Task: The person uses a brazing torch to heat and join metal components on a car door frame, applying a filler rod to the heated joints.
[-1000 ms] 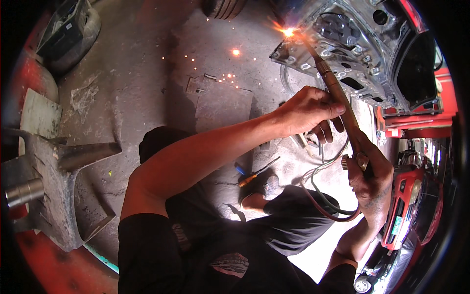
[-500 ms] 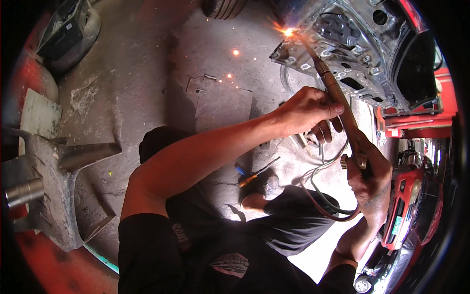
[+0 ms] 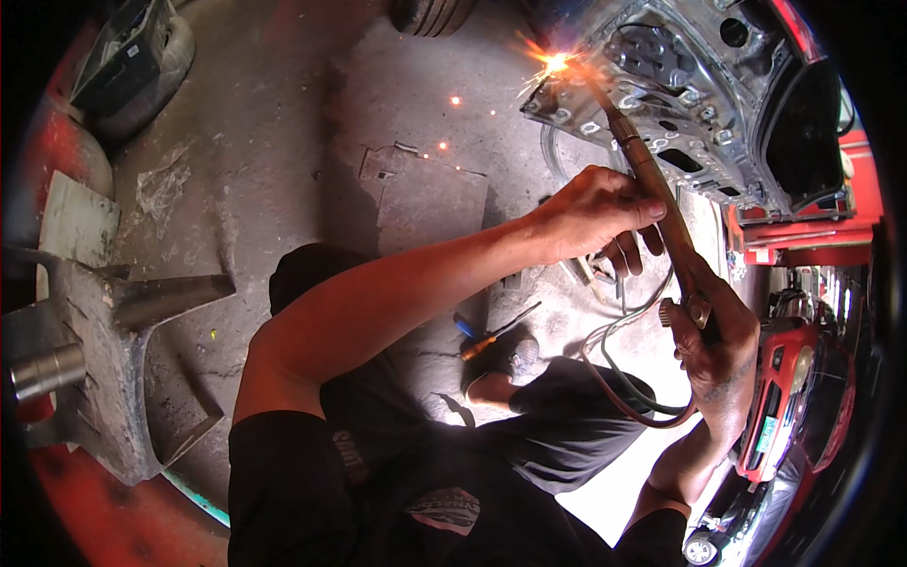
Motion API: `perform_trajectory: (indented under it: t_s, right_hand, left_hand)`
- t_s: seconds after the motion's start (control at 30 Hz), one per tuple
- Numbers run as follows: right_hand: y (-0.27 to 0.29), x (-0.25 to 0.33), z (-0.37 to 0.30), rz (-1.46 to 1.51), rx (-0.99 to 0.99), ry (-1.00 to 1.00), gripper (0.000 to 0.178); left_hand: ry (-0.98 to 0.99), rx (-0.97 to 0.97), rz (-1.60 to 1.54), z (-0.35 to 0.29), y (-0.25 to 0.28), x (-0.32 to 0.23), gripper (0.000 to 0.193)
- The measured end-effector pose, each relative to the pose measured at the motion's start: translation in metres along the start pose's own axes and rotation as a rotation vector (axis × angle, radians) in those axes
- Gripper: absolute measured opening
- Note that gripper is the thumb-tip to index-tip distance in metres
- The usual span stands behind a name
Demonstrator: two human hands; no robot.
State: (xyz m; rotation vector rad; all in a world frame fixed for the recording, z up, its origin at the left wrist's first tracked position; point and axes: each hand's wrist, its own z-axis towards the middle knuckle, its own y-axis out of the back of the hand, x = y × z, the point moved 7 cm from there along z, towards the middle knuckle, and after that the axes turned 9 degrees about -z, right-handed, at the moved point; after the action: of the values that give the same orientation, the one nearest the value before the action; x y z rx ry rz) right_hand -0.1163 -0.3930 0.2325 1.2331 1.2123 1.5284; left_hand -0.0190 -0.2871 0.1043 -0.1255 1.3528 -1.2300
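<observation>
My right hand (image 3: 715,350) is wrapped round the handle of a gas torch (image 3: 652,180), just behind its knurled valve knob. Farther up the same torch, my left hand (image 3: 605,215) pinches the barrel between thumb and fingers, its lower fingers loosely curled. The torch's tip points up and left at a bare metal car door panel (image 3: 652,76). A bright orange flame with sparks (image 3: 557,64) flares at the panel's left edge, and its glare hides the exact contact point. Two hoses (image 3: 605,378), one reddish and one greenish, loop down from the torch.
On the concrete floor lie a screwdriver (image 3: 487,342) with an orange handle and a flat metal sheet (image 3: 430,213). A tyre (image 3: 433,14) stands at the far edge. To the left are a heavy metal stand (image 3: 113,312) and a black bin (image 3: 123,66). Red cars (image 3: 779,397) line the right.
The flare at the panel edge has grown brighter, with more sparks around it. Some glowing bits on the floor have faded. Both hands stay nearly in place on the torch.
</observation>
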Motion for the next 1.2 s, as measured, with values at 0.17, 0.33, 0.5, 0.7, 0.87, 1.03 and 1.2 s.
perform_trajectory:
  t_s: [0.17,0.33,0.5,0.7,0.87,1.03,1.2]
  right_hand:
    - [-0.001,0.005,0.001,-0.039,-0.023,0.056,0.045]
    - [-0.001,0.009,0.0,-0.016,-0.036,0.049,0.048]
    - [-0.002,0.005,0.0,-0.037,-0.056,0.06,0.047]
    - [-0.007,-0.002,-0.001,-0.011,-0.003,0.005,0.045]
    - [-0.006,-0.008,-0.003,-0.006,-0.009,-0.005,0.044]
    - [-0.008,-0.012,-0.004,-0.004,0.002,-0.006,0.043]
    - [-0.022,-0.027,-0.009,0.258,0.058,-0.055,0.049]
  left_hand:
    - [-0.035,-0.039,-0.026,0.002,0.002,0.003,0.03]
    - [-0.024,-0.035,-0.057,0.001,0.002,0.002,0.03]
    - [-0.014,-0.038,-0.064,0.003,0.004,0.006,0.03]
    - [-0.029,-0.041,-0.061,0.001,0.005,0.004,0.03]
    - [-0.047,-0.04,-0.003,0.001,0.003,0.002,0.029]
    - [0.061,-0.018,-0.094,-0.002,0.004,0.011,0.033]
    - [0.127,-0.056,-0.022,-0.015,0.005,0.018,0.035]
